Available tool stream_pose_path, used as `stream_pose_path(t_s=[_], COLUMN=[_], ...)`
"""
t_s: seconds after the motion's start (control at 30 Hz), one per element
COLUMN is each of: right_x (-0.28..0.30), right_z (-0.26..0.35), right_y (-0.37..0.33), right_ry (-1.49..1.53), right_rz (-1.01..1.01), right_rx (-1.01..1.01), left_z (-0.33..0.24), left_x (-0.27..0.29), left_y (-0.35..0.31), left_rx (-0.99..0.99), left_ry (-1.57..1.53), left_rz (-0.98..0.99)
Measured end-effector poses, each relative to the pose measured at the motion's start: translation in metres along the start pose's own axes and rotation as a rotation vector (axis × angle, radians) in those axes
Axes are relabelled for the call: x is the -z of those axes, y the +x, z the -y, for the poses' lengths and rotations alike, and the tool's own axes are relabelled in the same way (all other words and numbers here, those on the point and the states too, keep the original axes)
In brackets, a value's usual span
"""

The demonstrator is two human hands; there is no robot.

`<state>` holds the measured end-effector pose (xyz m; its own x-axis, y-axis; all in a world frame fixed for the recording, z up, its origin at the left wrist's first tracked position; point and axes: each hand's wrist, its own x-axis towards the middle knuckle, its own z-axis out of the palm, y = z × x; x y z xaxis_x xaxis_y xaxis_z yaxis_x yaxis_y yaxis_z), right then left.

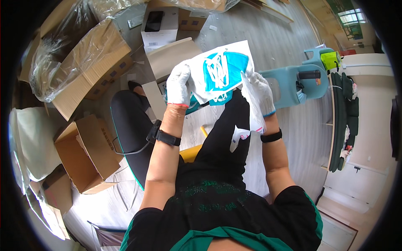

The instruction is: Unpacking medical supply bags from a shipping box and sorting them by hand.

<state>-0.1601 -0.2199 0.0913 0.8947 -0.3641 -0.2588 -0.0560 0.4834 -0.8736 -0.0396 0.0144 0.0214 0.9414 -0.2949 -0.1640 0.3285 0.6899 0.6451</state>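
My left hand [178,83], in a white knit glove with a red cuff edge, grips the left side of a white sheet [240,47]. On it lie blue folded pieces [236,62] with bunched white loops, looking like face masks. My right hand [264,94], gloved in white with a blue cuff edge, closes around a crumpled white plastic bag [252,104] beside the sheet's right edge. The bag hangs down toward my leg. More blue pieces with white loops [220,98] show just below the sheet. Behind my left hand stands an opened carton [173,58], partly covered.
A phone [154,21] lies on a white box [161,37] at the back. Large cardboard boxes [90,62] with clear plastic wrap stand left. An opened brown box [86,154] lies near a black seat [130,134]. A blue-grey plastic stool [282,81] is at right.
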Motion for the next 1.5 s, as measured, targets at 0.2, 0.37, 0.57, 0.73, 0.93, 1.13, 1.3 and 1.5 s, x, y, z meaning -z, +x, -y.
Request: stream_pose_path(t_s=[0.2,0.37,0.57,0.73,0.93,1.13,1.3,1.5], right_x=[-0.008,-0.033,-0.102,-0.132,-0.113,-0.087,-0.075,-0.099], right_z=[-0.002,0.024,0.024,0.011,0.030,0.040,0.043,0.024], right_y=[0.003,-0.016,-0.039,-0.034,-0.021,-0.040,-0.023,-0.005], right_ry=[-0.222,-0.988,-1.615,-1.863,-1.610,-1.456,-1.449,-1.175], right_rz=[-0.154,-0.049,0.414,0.776,0.752,0.685,0.255,0.333], right_rx=[0.019,0.297,0.657,0.985,1.108,0.887,0.685,0.131], left_z=[-0.011,-0.036,-0.048,-0.052,-0.054,-0.048,-0.053,-0.047], left_x=[0.006,0.003,-0.011,-0.037,-0.034,0.004,-0.007,-0.043], left_y=[0.004,0.005,0.013,0.024,0.024,0.018,0.004,-0.013], left_rx=[0.021,-0.071,-0.137,0.030,0.054,0.394,0.283,0.053], left_ry=[0.042,0.318,0.756,1.152,0.687,0.559,0.794,1.184], left_rz=[-0.075,-0.193,-0.084,0.202,0.287,0.686,0.501,0.661])
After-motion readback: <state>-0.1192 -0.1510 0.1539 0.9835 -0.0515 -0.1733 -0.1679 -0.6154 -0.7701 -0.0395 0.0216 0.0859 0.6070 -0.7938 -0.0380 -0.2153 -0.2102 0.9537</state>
